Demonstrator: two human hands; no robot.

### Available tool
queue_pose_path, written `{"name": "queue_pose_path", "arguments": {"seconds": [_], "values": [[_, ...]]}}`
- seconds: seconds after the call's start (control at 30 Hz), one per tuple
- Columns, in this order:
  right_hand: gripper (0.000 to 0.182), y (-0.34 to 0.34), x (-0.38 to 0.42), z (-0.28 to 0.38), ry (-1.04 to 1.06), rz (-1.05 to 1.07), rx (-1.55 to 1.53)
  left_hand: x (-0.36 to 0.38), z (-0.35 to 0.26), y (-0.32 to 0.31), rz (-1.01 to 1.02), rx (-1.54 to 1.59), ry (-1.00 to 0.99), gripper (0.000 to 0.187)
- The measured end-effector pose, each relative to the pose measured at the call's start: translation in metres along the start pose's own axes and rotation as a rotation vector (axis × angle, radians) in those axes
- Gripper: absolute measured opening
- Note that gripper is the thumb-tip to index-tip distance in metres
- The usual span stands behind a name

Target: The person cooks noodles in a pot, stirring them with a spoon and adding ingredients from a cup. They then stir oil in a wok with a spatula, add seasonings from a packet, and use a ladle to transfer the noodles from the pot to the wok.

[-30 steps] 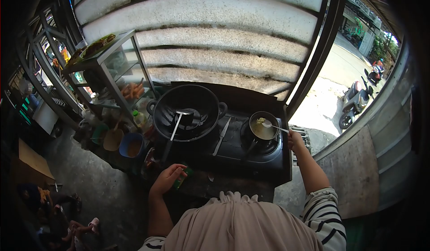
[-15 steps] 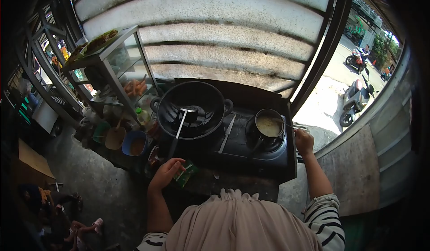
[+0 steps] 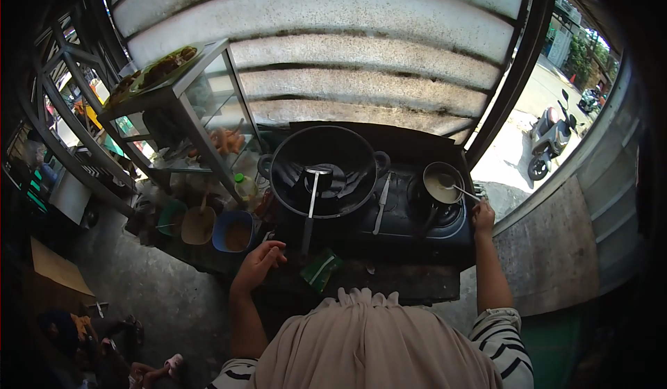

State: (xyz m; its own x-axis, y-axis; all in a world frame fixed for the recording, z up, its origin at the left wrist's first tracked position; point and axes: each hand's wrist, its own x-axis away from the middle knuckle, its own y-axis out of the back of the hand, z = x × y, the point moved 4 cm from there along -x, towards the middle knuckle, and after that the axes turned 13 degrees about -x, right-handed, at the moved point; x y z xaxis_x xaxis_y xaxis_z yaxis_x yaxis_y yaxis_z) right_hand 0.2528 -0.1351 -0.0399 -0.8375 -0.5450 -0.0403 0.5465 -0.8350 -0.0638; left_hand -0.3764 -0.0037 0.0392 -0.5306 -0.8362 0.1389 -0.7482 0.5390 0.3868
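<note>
My right hand (image 3: 482, 215) grips the handle of a metal spoon (image 3: 457, 189) whose bowl rests in a small pot (image 3: 443, 183) of pale liquid on the right burner of a black stove (image 3: 403, 215). My left hand (image 3: 260, 262) hovers with loosely curled fingers and nothing in it, by the counter's front edge. It is just left of a green packet (image 3: 320, 269) and near the end of a ladle handle (image 3: 310, 208). That ladle lies in a big black wok (image 3: 325, 170) on the left burner. A knife (image 3: 381, 202) lies on the stove between the two pans.
A glass display case (image 3: 187, 111) with food stands at the left. Below it sit a blue bowl (image 3: 233, 230), a tan bowl (image 3: 198, 224) and a small bottle (image 3: 244, 185). A corrugated wall (image 3: 347, 48) rises behind the stove. A scooter (image 3: 549, 135) stands outside at right.
The spoon is back in the small pot, held by my right hand. My left hand has come off the green packet and now hangs just left of it. My view shifted left.
</note>
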Motion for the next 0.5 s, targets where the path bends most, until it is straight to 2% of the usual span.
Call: {"name": "queue_pose_path", "arguments": {"seconds": [0.03,0.07,0.17,0.4,0.5], "values": [[0.038,-0.005,0.014,-0.007,-0.222,-0.033,-0.305,0.002,0.006,0.010,0.012,0.001,0.000,0.035],[0.032,-0.017,0.030,-0.013,-0.328,-0.107,-0.519,0.004,0.012,0.020,-0.004,0.022,0.009,0.035],[0.027,-0.060,0.086,-0.013,-0.464,-0.067,-0.785,0.008,0.016,0.041,-0.015,0.045,0.012,0.034],[0.021,-0.126,0.205,-0.042,-0.451,0.025,-0.784,-0.009,0.033,0.068,0.106,-0.002,-0.007,0.034],[0.023,-0.144,0.249,-0.045,-0.566,0.092,-0.812,-0.019,0.033,0.067,0.190,0.019,-0.031,0.034]]}}
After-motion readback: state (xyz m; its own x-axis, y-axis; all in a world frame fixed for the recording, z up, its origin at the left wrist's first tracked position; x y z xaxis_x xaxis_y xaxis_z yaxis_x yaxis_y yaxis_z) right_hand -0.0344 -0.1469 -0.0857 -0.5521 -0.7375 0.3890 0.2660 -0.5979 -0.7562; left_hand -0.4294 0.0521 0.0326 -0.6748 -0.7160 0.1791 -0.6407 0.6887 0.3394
